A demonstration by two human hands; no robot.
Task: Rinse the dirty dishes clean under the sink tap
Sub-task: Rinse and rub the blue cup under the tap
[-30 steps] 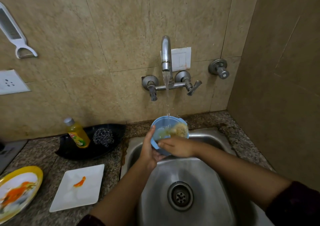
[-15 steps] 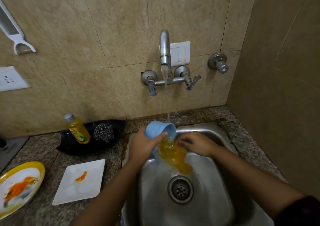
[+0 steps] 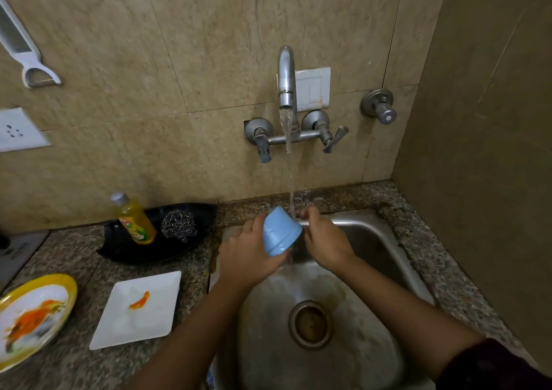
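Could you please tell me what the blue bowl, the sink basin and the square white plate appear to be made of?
Blue bowl: probably plastic, with a matte, evenly coloured wall. Sink basin: stainless steel, going by its grey brushed sheen. Square white plate: glossy, likely glazed ceramic or melamine; the picture cannot settle which.

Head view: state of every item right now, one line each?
tap: running
blue bowl: tipped over, base up, in the left hand
right hand: at the bowl's rim, under the stream
sink: wet, drain uncovered
square white plate: orange smear, on the counter
round yellow-rimmed plate: orange residue
soap bottle: capped, leaning
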